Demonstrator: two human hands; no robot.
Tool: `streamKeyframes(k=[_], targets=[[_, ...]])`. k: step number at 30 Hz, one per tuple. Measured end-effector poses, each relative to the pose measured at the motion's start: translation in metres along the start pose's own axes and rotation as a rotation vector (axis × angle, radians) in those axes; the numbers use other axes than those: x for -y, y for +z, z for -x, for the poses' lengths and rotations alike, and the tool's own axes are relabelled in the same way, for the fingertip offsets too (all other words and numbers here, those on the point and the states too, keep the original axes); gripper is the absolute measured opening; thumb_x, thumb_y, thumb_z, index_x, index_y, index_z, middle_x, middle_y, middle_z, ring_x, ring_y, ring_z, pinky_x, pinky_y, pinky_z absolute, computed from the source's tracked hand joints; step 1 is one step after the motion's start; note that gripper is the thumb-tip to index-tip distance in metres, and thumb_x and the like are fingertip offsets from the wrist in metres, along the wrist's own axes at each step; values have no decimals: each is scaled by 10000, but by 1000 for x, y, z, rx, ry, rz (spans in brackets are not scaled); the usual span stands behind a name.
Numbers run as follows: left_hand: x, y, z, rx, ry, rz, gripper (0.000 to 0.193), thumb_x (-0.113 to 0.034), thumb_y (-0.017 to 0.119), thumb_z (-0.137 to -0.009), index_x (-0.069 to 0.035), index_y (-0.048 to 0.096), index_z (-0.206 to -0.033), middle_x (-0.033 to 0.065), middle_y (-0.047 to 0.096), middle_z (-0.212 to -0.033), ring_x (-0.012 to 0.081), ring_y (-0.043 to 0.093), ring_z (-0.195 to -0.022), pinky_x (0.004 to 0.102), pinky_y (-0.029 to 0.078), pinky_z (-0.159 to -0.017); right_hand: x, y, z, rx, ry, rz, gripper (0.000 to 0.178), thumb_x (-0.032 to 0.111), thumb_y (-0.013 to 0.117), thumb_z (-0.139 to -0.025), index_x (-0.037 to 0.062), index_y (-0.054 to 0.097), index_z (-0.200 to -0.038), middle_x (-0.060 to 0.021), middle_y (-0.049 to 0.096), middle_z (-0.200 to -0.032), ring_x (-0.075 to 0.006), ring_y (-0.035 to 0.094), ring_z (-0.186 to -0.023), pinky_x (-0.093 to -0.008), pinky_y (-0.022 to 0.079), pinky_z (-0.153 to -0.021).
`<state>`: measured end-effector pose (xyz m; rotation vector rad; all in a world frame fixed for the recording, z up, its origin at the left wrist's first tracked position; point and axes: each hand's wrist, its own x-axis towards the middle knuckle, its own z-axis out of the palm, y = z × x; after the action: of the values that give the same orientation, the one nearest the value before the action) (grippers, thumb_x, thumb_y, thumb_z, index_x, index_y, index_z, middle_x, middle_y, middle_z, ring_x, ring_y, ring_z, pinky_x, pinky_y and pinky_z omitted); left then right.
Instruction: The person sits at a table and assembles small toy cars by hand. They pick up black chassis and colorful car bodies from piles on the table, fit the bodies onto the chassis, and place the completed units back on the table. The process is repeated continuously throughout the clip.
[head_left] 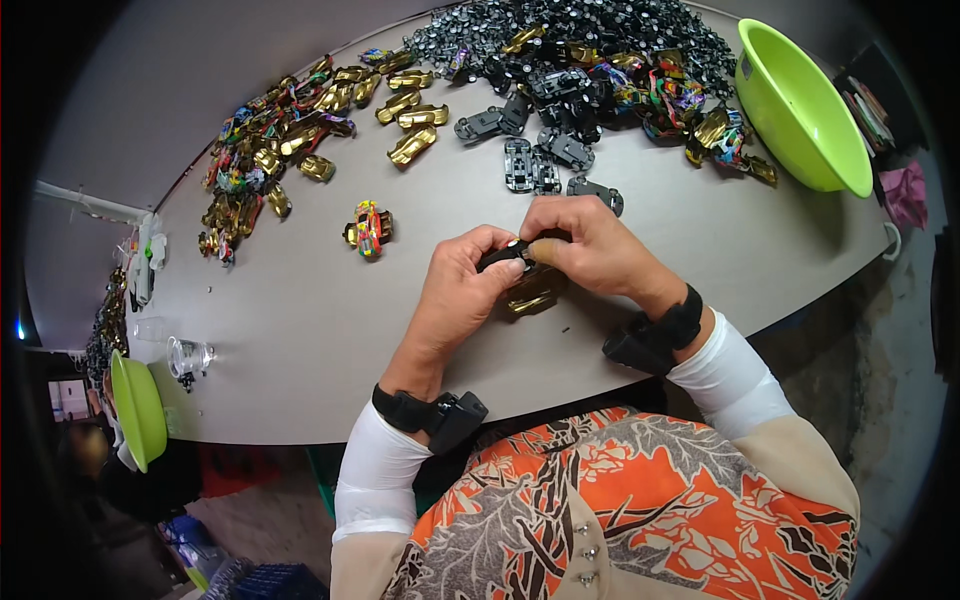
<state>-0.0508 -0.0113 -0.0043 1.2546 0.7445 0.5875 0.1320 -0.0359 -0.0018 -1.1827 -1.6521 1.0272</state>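
My left hand [462, 268] and my right hand [590, 245] meet over the near middle of the table. Between the fingertips of both is a black toy car chassis [494, 256], partly covered by the fingers. Just below the hands a gold toy car body [537, 293] lies on the table, its upper part hidden by them. To the left of my hands a red, yellow and green toy car [369, 229] rests alone. Beyond my right hand lie several grey-black chassis [520, 165].
Gold and multicoloured car bodies [290, 135] are heaped at the far left. A big pile of small dark parts with wheels [600, 40] covers the far edge. Green basins stand at the right [800, 110] and lower left [140, 410]. A clear cup [188, 356] sits at the left.
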Motion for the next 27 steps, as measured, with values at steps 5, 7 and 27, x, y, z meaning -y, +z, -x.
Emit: streamKeyframes(k=[5, 7, 27], targets=[[0, -2, -2, -23, -2, -58, 245, -71, 601, -807, 34, 575, -1027, 4, 582, -875, 40, 527, -754, 185, 453, -659, -2, 8, 0, -79, -81, 80, 82, 2, 583, -736, -14, 593, -815, -84, 571, -667, -163, 553, -607, -287, 432, -562], [-9, -1, -1, -47, -9, 45, 237, -34, 572, -797, 32, 589, -1024, 9, 581, -842, 46, 513, -691, 187, 440, -612, -2, 2, -1, -73, 9, -43, 89, 9, 588, -749, 1, 599, -837, -56, 565, -655, -127, 547, -591, -267, 428, -538], [-9, -4, -7, -91, 83, 446, 202, -100, 603, -827, -6, 558, -1000, 101, 611, -920, 148, 610, -780, 242, 503, -614, 14, -7, 2, -35, 139, -427, 41, 18, 569, -772, 15, 577, -812, 8, 533, -642, -53, 504, -496, -205, 422, -457]])
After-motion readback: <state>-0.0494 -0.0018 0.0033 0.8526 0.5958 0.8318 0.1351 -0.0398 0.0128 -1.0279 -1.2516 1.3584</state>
